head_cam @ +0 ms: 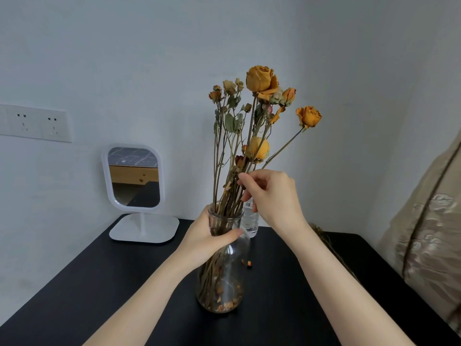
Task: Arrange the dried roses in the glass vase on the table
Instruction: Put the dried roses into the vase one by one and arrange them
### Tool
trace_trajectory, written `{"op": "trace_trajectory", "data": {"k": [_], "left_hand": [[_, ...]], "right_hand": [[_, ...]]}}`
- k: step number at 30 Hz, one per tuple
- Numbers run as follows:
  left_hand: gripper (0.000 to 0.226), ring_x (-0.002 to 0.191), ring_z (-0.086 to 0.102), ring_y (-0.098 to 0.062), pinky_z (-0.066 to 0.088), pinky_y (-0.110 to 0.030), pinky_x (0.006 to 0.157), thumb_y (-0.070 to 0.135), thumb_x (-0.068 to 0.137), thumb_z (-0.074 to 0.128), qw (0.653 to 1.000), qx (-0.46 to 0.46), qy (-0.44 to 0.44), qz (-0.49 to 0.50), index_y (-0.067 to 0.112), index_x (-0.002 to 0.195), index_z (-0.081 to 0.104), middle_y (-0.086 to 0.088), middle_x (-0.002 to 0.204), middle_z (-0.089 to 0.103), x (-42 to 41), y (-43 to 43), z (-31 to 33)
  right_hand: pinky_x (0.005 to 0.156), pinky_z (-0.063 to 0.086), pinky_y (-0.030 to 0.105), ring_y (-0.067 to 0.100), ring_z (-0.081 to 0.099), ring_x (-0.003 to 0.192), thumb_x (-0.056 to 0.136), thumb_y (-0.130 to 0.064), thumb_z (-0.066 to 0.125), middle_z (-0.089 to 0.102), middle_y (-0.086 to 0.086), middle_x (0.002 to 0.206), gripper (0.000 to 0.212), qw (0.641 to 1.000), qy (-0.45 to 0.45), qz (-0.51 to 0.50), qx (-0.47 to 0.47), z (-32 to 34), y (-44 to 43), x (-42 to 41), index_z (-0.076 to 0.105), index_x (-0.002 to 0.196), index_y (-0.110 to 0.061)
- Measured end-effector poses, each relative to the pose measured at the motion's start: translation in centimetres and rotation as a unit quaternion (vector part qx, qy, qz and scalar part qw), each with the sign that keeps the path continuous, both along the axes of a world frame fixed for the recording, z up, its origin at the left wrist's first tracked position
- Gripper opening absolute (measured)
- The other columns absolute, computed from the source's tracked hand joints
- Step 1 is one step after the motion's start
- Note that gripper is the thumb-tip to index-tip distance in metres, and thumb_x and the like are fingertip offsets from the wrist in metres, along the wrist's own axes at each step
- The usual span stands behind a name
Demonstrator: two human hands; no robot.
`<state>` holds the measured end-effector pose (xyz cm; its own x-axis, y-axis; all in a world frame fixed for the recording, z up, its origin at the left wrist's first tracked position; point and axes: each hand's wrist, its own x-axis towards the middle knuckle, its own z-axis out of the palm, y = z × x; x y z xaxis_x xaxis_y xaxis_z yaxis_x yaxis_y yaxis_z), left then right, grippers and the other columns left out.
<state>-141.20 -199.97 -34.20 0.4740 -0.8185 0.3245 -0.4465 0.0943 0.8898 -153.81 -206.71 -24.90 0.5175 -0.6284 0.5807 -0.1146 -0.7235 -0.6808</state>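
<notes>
A clear glass vase stands upright on the black table, with loose petals at its bottom. Several dried orange roses rise from its mouth on long brown stems. My left hand is wrapped around the vase's neck. Just above the rim, my right hand pinches the rose stems between thumb and fingers. One rose leans out to the right on a slanted stem that runs down into my right hand.
A white standing mirror sits at the table's back left. A small plastic water bottle stands right behind the vase. Petal crumbs lie beside the vase. A beige curtain hangs at the right; wall sockets at the left.
</notes>
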Motion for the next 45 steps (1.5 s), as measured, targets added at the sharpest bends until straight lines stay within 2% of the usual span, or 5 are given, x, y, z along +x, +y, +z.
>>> {"op": "trace_trajectory", "data": {"k": [10, 17, 25, 39, 45], "left_hand": [[0.089, 0.113, 0.041, 0.000, 0.031, -0.016, 0.092, 0.046, 0.057, 0.080, 0.986, -0.088, -0.017, 0.138, 0.035, 0.130, 0.032, 0.020, 0.124, 0.041, -2.0, 2.1, -1.4], [0.044, 0.082, 0.048, 0.001, 0.038, -0.002, 0.072, 0.011, 0.073, 0.073, 0.946, -0.210, -0.166, 0.183, 0.027, 0.101, 0.043, 0.005, 0.086, 0.040, -7.1, 4.5, -4.1], [0.013, 0.055, 0.048, -0.006, 0.050, -0.030, 0.065, 0.025, 0.087, 0.060, 0.978, 0.034, -0.190, -0.074, 0.034, 0.085, 0.051, 0.012, 0.058, 0.048, -13.5, 0.3, -7.0], [0.034, 0.065, 0.058, -0.019, 0.045, -0.030, 0.057, 0.042, 0.084, 0.062, 0.962, 0.250, -0.095, -0.047, 0.020, 0.059, 0.057, 0.004, 0.059, 0.051, -21.1, -11.3, -8.9], [0.018, 0.080, 0.063, -0.022, 0.051, -0.031, 0.064, 0.034, 0.084, 0.061, 0.960, 0.264, -0.095, -0.024, 0.017, 0.087, 0.063, 0.000, 0.085, 0.065, -22.3, -12.3, -8.8]], "right_hand": [[0.039, 0.039, 0.011, 0.006, 0.049, 0.036, 0.086, -0.028, 0.064, 0.064, -0.003, 0.057, 0.004, 0.992, -0.084, 0.036, 0.086, -1.8, 0.0, -3.2, 0.066, 0.086, -0.024], [0.039, 0.036, 0.011, 0.008, 0.050, 0.038, 0.090, -0.027, 0.059, 0.066, -0.002, 0.056, 0.014, 0.987, 0.010, -0.030, 0.159, -8.1, -2.5, -9.2, 0.069, 0.088, -0.017], [0.039, 0.039, 0.012, 0.001, 0.051, 0.038, 0.092, -0.022, 0.056, 0.066, 0.000, 0.063, 0.009, 0.961, 0.113, -0.179, 0.178, -13.4, -7.2, -18.0, 0.065, 0.094, -0.021], [0.056, 0.040, 0.021, 0.006, 0.056, 0.062, 0.084, -0.032, 0.067, 0.057, -0.007, 0.065, 0.022, 0.902, 0.304, -0.256, 0.168, -15.3, -13.3, -22.6, 0.066, 0.099, -0.016], [0.080, 0.053, 0.034, 0.020, 0.063, 0.084, 0.083, -0.036, 0.068, 0.061, 0.001, 0.079, 0.023, 0.888, 0.342, -0.250, 0.179, -15.6, -13.9, -21.4, 0.066, 0.093, -0.016]]}}
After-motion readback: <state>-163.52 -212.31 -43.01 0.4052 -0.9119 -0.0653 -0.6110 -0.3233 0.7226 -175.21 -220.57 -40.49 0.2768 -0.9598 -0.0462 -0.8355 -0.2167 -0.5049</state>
